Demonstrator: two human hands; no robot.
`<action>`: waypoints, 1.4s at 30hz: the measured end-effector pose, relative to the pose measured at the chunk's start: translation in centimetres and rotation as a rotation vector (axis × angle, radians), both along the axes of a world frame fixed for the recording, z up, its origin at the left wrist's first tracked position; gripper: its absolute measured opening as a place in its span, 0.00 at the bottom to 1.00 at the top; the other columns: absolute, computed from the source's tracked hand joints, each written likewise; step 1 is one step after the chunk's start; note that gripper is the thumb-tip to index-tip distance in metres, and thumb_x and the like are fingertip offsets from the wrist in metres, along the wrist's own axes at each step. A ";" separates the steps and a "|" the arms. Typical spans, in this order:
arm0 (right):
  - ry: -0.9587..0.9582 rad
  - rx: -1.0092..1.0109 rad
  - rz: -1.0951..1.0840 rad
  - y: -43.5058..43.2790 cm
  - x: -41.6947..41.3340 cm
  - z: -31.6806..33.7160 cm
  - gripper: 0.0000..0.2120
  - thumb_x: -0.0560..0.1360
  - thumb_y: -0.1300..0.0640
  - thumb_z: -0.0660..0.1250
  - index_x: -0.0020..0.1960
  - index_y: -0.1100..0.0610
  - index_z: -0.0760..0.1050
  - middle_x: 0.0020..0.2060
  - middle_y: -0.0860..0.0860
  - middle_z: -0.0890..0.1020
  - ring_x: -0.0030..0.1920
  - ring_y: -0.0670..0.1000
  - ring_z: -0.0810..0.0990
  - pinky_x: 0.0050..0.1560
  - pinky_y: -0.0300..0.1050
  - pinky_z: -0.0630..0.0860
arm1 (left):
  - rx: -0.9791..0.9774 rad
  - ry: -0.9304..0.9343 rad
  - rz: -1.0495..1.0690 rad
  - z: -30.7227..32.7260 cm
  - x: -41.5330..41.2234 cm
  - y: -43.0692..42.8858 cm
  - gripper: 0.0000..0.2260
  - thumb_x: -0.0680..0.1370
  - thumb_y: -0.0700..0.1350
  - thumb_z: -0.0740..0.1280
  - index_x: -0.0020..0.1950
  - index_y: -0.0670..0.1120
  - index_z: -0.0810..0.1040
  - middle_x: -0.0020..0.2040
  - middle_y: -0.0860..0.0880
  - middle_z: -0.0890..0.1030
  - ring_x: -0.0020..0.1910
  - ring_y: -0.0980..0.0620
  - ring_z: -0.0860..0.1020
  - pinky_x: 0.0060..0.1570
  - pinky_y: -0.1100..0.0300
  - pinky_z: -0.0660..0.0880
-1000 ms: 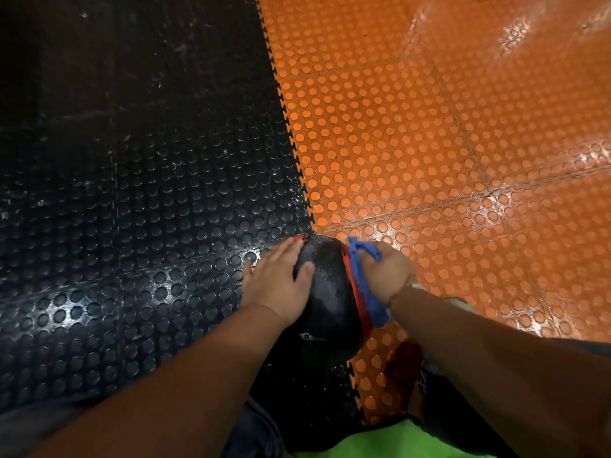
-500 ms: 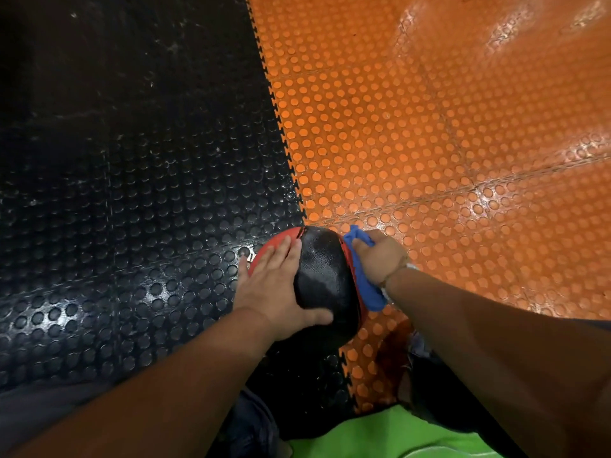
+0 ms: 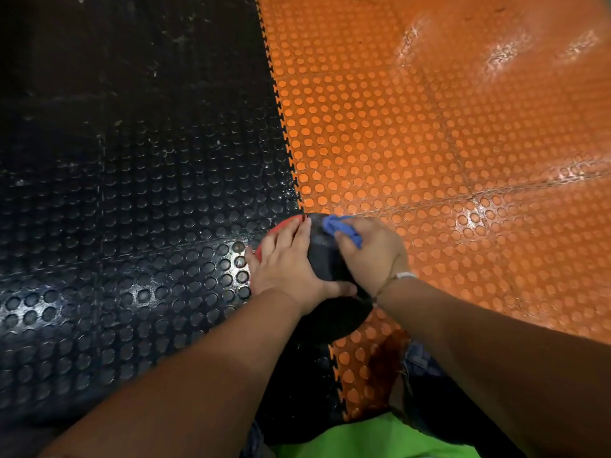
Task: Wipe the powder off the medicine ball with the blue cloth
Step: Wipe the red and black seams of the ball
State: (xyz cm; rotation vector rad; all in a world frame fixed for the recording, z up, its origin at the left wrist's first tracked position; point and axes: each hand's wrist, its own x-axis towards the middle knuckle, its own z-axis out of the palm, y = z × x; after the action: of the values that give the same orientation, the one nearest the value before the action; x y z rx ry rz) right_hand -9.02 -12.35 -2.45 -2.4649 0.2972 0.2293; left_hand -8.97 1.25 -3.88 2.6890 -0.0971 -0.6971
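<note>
The medicine ball (image 3: 322, 249), black with a red panel on its left side, rests on the floor at the seam between black and orange tiles. My left hand (image 3: 286, 264) lies flat over the ball's left and top, fingers spread, thumb wrapped across the near side. My right hand (image 3: 372, 251) presses the bunched blue cloth (image 3: 342, 228) against the ball's upper right. Only a blue fold shows past the fingers. No powder is plainly visible on the black panel.
Studded black floor tiles (image 3: 132, 193) cover the left and studded orange tiles (image 3: 429, 143) the right, joined by an interlocking seam. My knees and a bright green garment (image 3: 363, 438) sit at the bottom edge. A bracelet circles the right wrist.
My right hand has carried the cloth from the ball's right side up onto its top right. My left hand has slid further over the ball, and more of the red panel shows on the left.
</note>
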 end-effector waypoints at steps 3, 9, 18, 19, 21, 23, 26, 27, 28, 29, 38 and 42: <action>-0.156 -0.001 0.281 0.4 -1.6 0.3 0.13 0.73 0.54 0.66 0.56 0.53 0.80 0.53 0.51 0.79 0.54 0.52 0.76 0.57 0.43 0.70 | -0.017 0.014 0.074 -0.3 0.6 -0.3 0.48 0.65 0.68 0.67 0.77 0.58 0.45 0.76 0.60 0.47 0.75 0.51 0.48 0.71 0.36 0.46; 0.179 0.071 -0.289 -2.2 2.1 -1.3 0.11 0.76 0.52 0.58 0.39 0.54 0.74 0.32 0.51 0.75 0.39 0.57 0.75 0.32 0.40 0.65 | 0.020 0.075 -0.065 -0.1 1.0 -0.4 0.62 0.55 0.74 0.70 0.77 0.54 0.39 0.77 0.58 0.42 0.76 0.52 0.42 0.70 0.37 0.38; -0.088 0.102 -0.036 -1.5 -1.6 -1.2 0.11 0.75 0.56 0.65 0.55 0.54 0.80 0.55 0.53 0.80 0.57 0.53 0.76 0.60 0.40 0.68 | 0.014 0.077 -0.040 -0.3 1.0 -0.6 0.60 0.57 0.73 0.70 0.77 0.54 0.39 0.77 0.57 0.41 0.77 0.52 0.42 0.72 0.41 0.38; -0.021 0.143 -0.197 -2.3 -0.6 -1.4 0.09 0.76 0.55 0.63 0.52 0.54 0.80 0.49 0.53 0.81 0.51 0.54 0.78 0.55 0.43 0.72 | 0.012 0.063 -0.037 -0.3 1.0 -0.9 0.61 0.56 0.74 0.70 0.77 0.54 0.40 0.78 0.56 0.42 0.77 0.52 0.43 0.72 0.41 0.39; 0.098 0.178 -0.398 -2.2 1.1 -1.6 0.09 0.77 0.53 0.60 0.46 0.52 0.78 0.38 0.52 0.79 0.43 0.56 0.77 0.45 0.45 0.74 | 0.009 0.051 -0.014 -0.4 1.4 -1.4 0.61 0.55 0.74 0.70 0.77 0.54 0.41 0.78 0.55 0.43 0.77 0.51 0.44 0.72 0.42 0.40; 0.053 0.193 -0.313 -0.5 1.1 -1.5 0.09 0.75 0.52 0.61 0.47 0.53 0.79 0.41 0.51 0.79 0.45 0.54 0.77 0.49 0.44 0.74 | -0.002 0.048 0.017 -0.5 1.8 -1.6 0.58 0.59 0.71 0.70 0.77 0.53 0.42 0.78 0.55 0.44 0.77 0.51 0.45 0.72 0.42 0.40; -0.109 0.187 0.034 1.5 -1.4 -0.4 0.11 0.72 0.55 0.68 0.54 0.52 0.81 0.53 0.50 0.79 0.55 0.48 0.74 0.62 0.39 0.68 | 0.022 0.071 -0.018 -0.4 2.2 -0.8 0.50 0.68 0.65 0.68 0.78 0.51 0.40 0.78 0.53 0.41 0.77 0.51 0.44 0.74 0.42 0.40; -0.160 0.201 0.070 1.2 -1.7 -0.2 0.12 0.71 0.57 0.70 0.54 0.53 0.81 0.53 0.49 0.79 0.55 0.47 0.74 0.61 0.38 0.67 | 0.056 0.097 -0.070 -0.2 2.4 -0.2 0.55 0.64 0.68 0.70 0.77 0.51 0.38 0.78 0.53 0.41 0.77 0.51 0.43 0.73 0.43 0.40; -0.198 0.220 0.070 0.5 -1.5 -0.5 0.12 0.71 0.58 0.70 0.54 0.53 0.81 0.51 0.47 0.79 0.53 0.46 0.75 0.60 0.38 0.68 | 0.100 0.127 -0.141 0.1 2.6 0.4 0.61 0.59 0.70 0.71 0.77 0.51 0.37 0.78 0.53 0.40 0.77 0.51 0.43 0.72 0.43 0.39; -0.209 0.234 0.045 0.1 -1.2 -0.5 0.11 0.72 0.58 0.70 0.54 0.53 0.81 0.49 0.45 0.78 0.51 0.45 0.75 0.57 0.38 0.70 | 0.141 0.151 -0.214 0.3 2.9 0.9 0.64 0.56 0.72 0.72 0.77 0.51 0.35 0.78 0.53 0.39 0.77 0.52 0.43 0.72 0.42 0.38; -0.140 0.041 0.018 1.2 0.8 -0.3 0.14 0.74 0.61 0.65 0.59 0.57 0.78 0.57 0.55 0.79 0.58 0.55 0.74 0.59 0.39 0.65 | 0.133 0.181 -0.125 0.6 4.9 1.0 0.64 0.52 0.74 0.71 0.78 0.53 0.41 0.79 0.53 0.47 0.77 0.50 0.53 0.73 0.40 0.42; -0.166 0.037 0.042 -0.8 2.0 -0.5 0.14 0.73 0.63 0.65 0.58 0.56 0.79 0.56 0.56 0.79 0.57 0.56 0.77 0.60 0.40 0.68 | 0.143 0.167 -0.059 0.5 5.1 0.4 0.64 0.51 0.76 0.69 0.78 0.52 0.44 0.78 0.49 0.53 0.75 0.47 0.56 0.74 0.43 0.46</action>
State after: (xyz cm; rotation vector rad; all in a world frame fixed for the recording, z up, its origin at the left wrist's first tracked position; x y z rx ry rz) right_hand -6.98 -13.18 -2.95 -2.4366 0.1693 0.0469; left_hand -3.83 1.62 -3.37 2.7589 -0.0875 -0.9778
